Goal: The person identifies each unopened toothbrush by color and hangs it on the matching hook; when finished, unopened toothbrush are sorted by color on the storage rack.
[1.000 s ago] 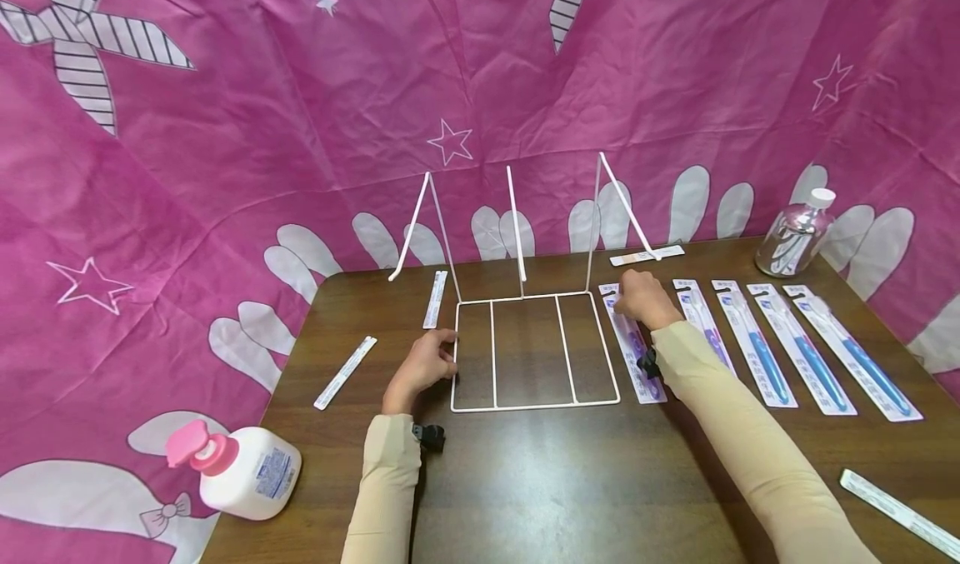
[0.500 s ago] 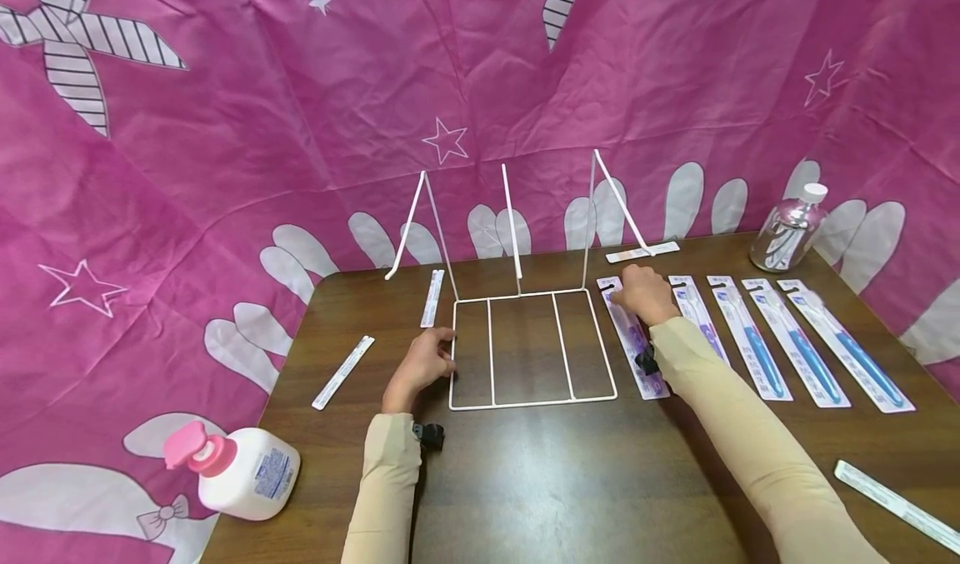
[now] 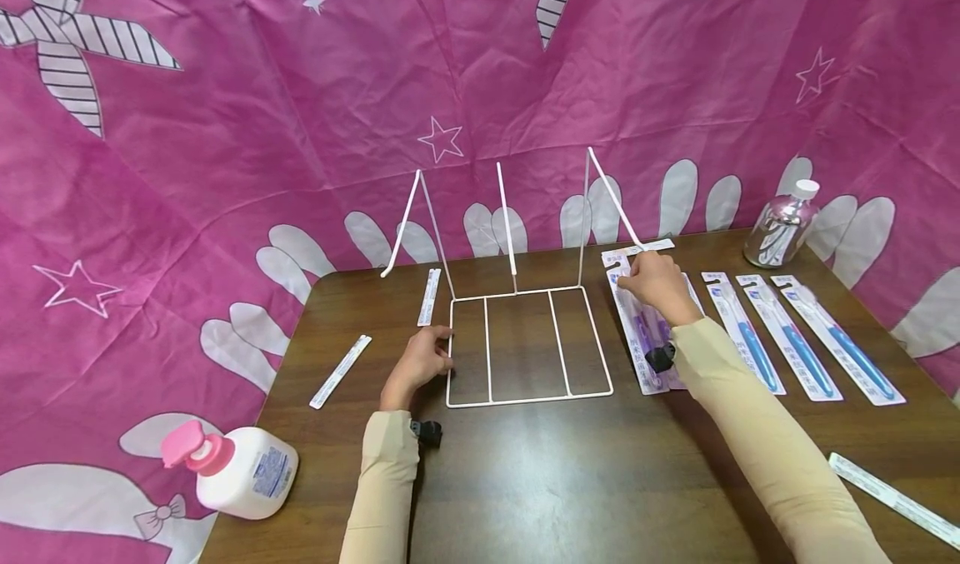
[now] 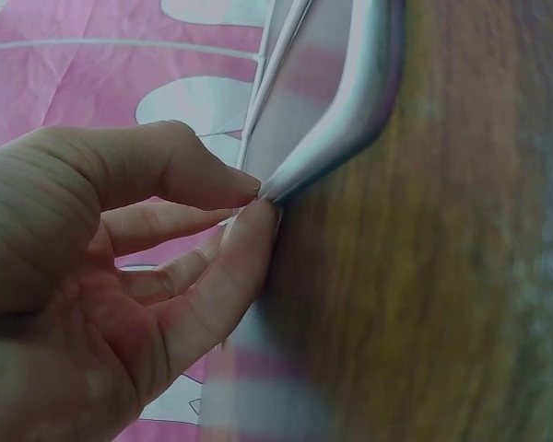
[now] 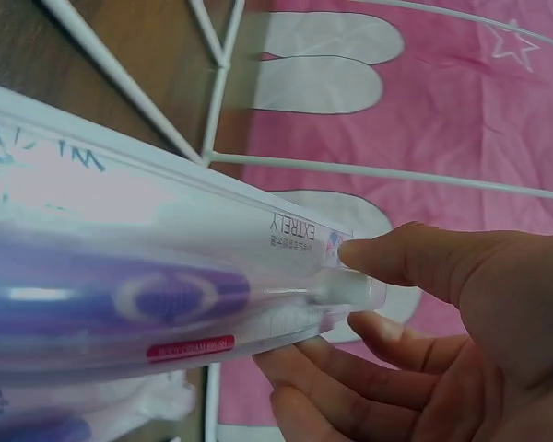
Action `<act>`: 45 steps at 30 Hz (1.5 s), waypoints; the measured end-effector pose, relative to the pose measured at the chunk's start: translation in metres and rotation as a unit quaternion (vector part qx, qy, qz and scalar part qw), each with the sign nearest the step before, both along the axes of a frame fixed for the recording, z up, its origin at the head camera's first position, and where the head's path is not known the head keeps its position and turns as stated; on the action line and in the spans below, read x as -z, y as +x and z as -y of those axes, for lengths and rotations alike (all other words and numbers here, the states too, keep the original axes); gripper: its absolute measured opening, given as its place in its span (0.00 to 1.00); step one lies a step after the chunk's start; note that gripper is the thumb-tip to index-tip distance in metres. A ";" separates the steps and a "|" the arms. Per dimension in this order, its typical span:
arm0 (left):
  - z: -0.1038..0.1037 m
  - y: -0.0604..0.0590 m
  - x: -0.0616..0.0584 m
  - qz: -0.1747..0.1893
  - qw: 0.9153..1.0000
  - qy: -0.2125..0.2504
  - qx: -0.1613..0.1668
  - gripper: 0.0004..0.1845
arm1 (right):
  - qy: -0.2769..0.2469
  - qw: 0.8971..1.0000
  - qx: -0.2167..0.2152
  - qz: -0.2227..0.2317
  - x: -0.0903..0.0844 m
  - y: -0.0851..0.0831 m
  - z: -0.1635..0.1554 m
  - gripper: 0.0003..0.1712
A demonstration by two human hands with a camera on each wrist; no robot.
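A white wire rack (image 3: 528,399) stands in the middle of the brown table (image 3: 540,481), its base flat and its prongs pointing up. My left hand (image 3: 422,361) is at the base's left edge; the left wrist view shows thumb and forefinger pinching the wire (image 4: 350,110). My right hand (image 3: 654,284) is just right of the rack. It pinches the top end of a purple toothbrush package (image 3: 643,343), and the right wrist view shows that package (image 5: 166,295) raised off the table beside the rack wires (image 5: 396,173).
Three blue toothbrush packages (image 3: 791,343) lie in a row on the right, with a clear bottle (image 3: 780,227) behind them. Another purple package (image 5: 37,428) lies under the held one. White strips (image 3: 341,371) (image 3: 429,296) (image 3: 892,497) lie about. A pink-capped pump bottle (image 3: 240,468) sits front left.
My right hand has taken hold of the purple package's top end and raised it slightly toward the back. My left hand has stayed at the rack's left edge.
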State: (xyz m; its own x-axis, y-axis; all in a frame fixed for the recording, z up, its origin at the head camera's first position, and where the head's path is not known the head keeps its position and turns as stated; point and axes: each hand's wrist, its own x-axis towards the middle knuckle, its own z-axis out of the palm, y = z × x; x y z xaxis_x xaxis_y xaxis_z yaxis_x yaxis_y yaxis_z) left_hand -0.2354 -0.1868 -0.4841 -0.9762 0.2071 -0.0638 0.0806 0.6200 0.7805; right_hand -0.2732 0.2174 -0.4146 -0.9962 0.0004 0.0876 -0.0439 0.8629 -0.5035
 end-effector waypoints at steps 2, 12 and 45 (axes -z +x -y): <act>0.000 0.000 0.000 0.001 1.000 0.000 -0.002 0.30 | -0.011 1.000 -0.003 -0.005 -0.004 0.004 -0.002 0.16; -0.001 0.001 -0.001 -0.005 1.000 0.000 -0.008 0.29 | -0.082 0.993 -0.023 -0.080 -0.024 0.037 -0.010 0.15; -0.001 -0.004 0.006 -0.014 1.000 0.007 -0.002 0.28 | -0.242 0.905 -0.023 -0.351 -0.115 0.160 0.032 0.24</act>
